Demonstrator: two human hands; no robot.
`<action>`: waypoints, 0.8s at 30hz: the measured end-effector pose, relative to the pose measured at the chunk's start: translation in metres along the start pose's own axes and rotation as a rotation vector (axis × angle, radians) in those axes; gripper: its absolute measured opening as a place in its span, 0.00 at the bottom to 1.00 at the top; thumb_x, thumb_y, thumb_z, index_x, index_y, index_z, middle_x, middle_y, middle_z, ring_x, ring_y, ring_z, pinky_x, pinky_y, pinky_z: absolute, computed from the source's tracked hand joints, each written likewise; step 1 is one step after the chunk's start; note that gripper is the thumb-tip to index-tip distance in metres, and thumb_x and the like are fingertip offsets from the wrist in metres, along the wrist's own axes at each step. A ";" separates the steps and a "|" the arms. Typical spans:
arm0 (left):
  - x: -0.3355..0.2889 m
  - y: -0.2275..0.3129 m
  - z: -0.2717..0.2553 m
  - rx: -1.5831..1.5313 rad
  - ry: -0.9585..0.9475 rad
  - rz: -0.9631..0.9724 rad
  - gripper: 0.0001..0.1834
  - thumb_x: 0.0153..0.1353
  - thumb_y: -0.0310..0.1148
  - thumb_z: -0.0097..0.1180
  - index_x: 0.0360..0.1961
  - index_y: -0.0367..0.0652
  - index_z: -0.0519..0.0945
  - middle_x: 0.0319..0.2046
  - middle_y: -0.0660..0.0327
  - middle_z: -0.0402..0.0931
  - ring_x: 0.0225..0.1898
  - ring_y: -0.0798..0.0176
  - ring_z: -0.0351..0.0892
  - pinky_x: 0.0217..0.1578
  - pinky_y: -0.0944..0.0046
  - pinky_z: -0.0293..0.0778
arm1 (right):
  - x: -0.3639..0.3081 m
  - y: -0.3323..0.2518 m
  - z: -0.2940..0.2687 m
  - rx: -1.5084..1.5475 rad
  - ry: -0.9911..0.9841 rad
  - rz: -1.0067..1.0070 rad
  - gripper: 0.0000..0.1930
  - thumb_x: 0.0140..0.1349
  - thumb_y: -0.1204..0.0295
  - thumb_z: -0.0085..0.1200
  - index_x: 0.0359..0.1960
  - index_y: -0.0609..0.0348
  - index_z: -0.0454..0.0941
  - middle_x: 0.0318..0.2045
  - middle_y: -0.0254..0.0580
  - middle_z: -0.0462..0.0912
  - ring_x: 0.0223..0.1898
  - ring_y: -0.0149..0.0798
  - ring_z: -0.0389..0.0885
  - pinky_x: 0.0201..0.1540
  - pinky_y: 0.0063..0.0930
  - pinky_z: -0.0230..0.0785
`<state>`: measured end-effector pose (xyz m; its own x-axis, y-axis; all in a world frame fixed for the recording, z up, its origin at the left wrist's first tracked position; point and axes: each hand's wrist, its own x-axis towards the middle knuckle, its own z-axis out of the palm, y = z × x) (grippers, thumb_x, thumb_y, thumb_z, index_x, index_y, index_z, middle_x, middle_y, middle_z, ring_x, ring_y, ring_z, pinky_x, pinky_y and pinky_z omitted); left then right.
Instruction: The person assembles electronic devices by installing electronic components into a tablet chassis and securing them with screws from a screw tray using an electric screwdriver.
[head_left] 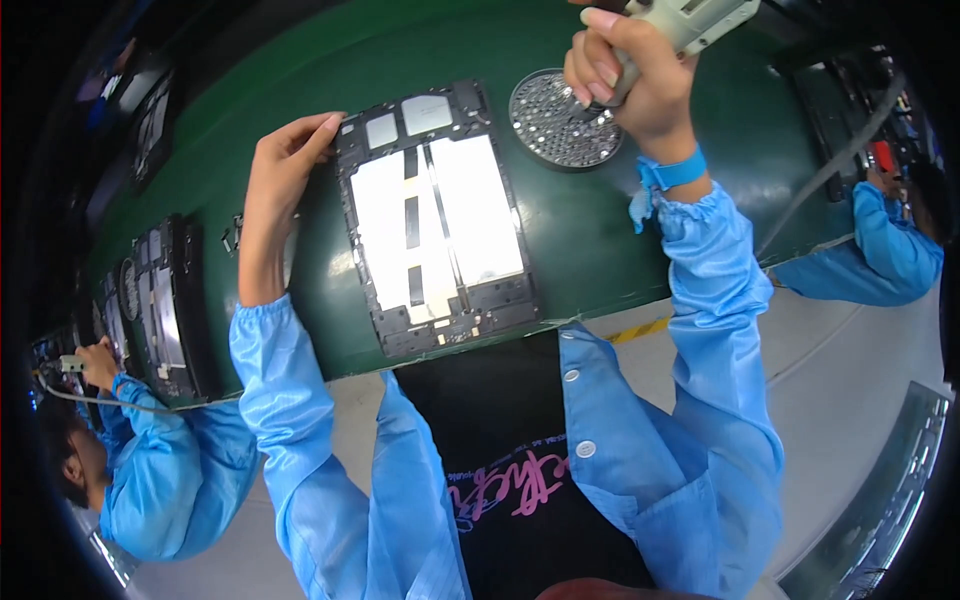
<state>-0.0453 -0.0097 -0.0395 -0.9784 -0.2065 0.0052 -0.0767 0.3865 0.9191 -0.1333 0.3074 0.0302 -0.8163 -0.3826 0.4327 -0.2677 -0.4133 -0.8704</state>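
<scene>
"Three people in blue sleeves, counting the one who wears the camera?"

"Yes: one co-worker (165, 480) at the far left, another (885, 250) at the far right. The tabletop (600, 240) is dark green with a slight sheen, and the floor (820, 360) beyond its near edge is pale grey, with one yellow marking (638, 330) on it."

"Any writing?"

"Pink script lettering (520, 480) crosses the wearer's black shirt (500, 400), with smaller print by it, partly lost in the folds. Print on the parts is too small to make out."

"What lies in front?"

"One flat black device (435, 220), on the tabletop close to the near edge, its insides bare: two large white panels (483, 210) side by side with a dark strip between, and two small silver plates (427, 114) above them. At least one similar unit (160, 300) stands off to the left."

"And the hands?"

"The left hand (278, 165) has thumb and fingers drawn narrow at the device's upper left corner, touching it; how firmly, I can't tell. The right hand (650, 85) wraps round one pale grey power tool (700, 22) above one round dish (572, 168) of shiny bits, too many to count. One blue band (683, 170) circles that wrist."
</scene>
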 end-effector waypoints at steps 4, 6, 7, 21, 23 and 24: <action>-0.014 0.003 -0.003 -0.044 -0.005 -0.055 0.15 0.66 0.36 0.60 0.44 0.33 0.85 0.29 0.66 0.79 0.28 0.76 0.71 0.28 0.74 0.67 | 0.009 0.000 0.002 -0.001 -0.016 0.004 0.13 0.64 0.71 0.45 0.41 0.72 0.74 0.12 0.31 0.59 0.11 0.29 0.59 0.17 0.29 0.59; -0.021 0.010 -0.006 -0.049 -0.010 -0.063 0.15 0.66 0.36 0.60 0.44 0.34 0.85 0.28 0.66 0.79 0.27 0.76 0.70 0.25 0.74 0.66 | 0.016 0.001 0.008 -0.008 -0.006 0.019 0.14 0.63 0.71 0.45 0.42 0.71 0.74 0.12 0.31 0.59 0.11 0.29 0.59 0.16 0.29 0.59; -0.023 0.013 -0.008 -0.027 -0.022 -0.074 0.15 0.66 0.36 0.60 0.44 0.34 0.85 0.27 0.66 0.79 0.26 0.77 0.70 0.22 0.75 0.65 | 0.020 0.002 0.013 0.006 0.021 0.029 0.14 0.63 0.70 0.45 0.44 0.71 0.73 0.11 0.31 0.59 0.11 0.29 0.59 0.16 0.29 0.59; -0.027 -0.015 -0.020 -0.181 -0.276 -0.034 0.17 0.68 0.37 0.57 0.50 0.36 0.83 0.21 0.66 0.73 0.18 0.78 0.66 0.18 0.75 0.63 | 0.039 0.058 0.155 0.205 -0.202 0.275 0.08 0.70 0.71 0.50 0.43 0.64 0.74 0.11 0.32 0.62 0.09 0.30 0.62 0.15 0.27 0.62; -0.027 -0.014 -0.019 -0.251 -0.255 -0.042 0.16 0.66 0.35 0.59 0.48 0.33 0.83 0.22 0.65 0.74 0.18 0.77 0.67 0.19 0.76 0.64 | 0.038 0.065 0.167 0.181 -0.193 0.272 0.08 0.70 0.71 0.50 0.42 0.64 0.74 0.11 0.31 0.62 0.09 0.30 0.62 0.15 0.27 0.62; -0.026 -0.014 -0.021 -0.298 -0.258 -0.039 0.15 0.65 0.34 0.60 0.45 0.31 0.84 0.24 0.63 0.77 0.20 0.76 0.71 0.19 0.75 0.66 | 0.038 0.071 0.169 0.169 -0.207 0.254 0.08 0.70 0.71 0.49 0.41 0.64 0.75 0.10 0.32 0.62 0.09 0.30 0.62 0.15 0.27 0.62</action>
<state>-0.0146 -0.0287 -0.0443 -0.9949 0.0312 -0.0962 -0.0928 0.0975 0.9909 -0.0964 0.1236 0.0244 -0.7204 -0.6424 0.2615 0.0325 -0.4079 -0.9125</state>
